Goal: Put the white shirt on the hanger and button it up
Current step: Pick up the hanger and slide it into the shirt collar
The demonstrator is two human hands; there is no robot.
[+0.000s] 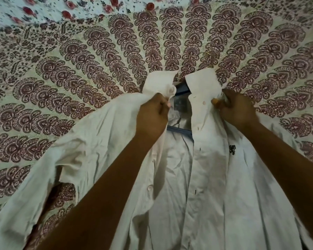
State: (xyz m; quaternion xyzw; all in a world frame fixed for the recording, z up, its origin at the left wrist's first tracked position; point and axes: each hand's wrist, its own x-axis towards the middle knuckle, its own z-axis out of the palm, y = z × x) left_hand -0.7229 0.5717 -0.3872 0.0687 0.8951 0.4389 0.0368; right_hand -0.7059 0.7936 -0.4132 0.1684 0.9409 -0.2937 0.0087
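Forearms: two bare forearms enter from the lower edge of the frame; elbows and everything behind them are cut off.
White shirt (215,177): lies front-up and unbuttoned across the centre and lower part of the frame on the bedspread; its hem runs off the bottom edge, and the sleeve at lower left is partly cut off.
Buttons: three show clearly, one at the collar, one on the right-hand front edge near the collar, one on the left-hand edge lower down; others are too small to tell.
Logo (232,149): one small dark mark on the chest, centre right, detail unreadable.
Left hand (153,114): fingers curled, gripping the left-hand front edge just below the collar; fingertips hidden in the cloth.
Right hand (238,108): fingers curled, pinching the right-hand front edge near the collar; fingertips mostly hidden.
Hanger (181,129): one, inside the shirt; only short blue stretches show in the open gap, and a thin metal hook above the collar, upper centre, is hard to make out.
Bedspread (79,69): maroon paisley print fills the background; a floral cloth (43,9) lies along the top left.
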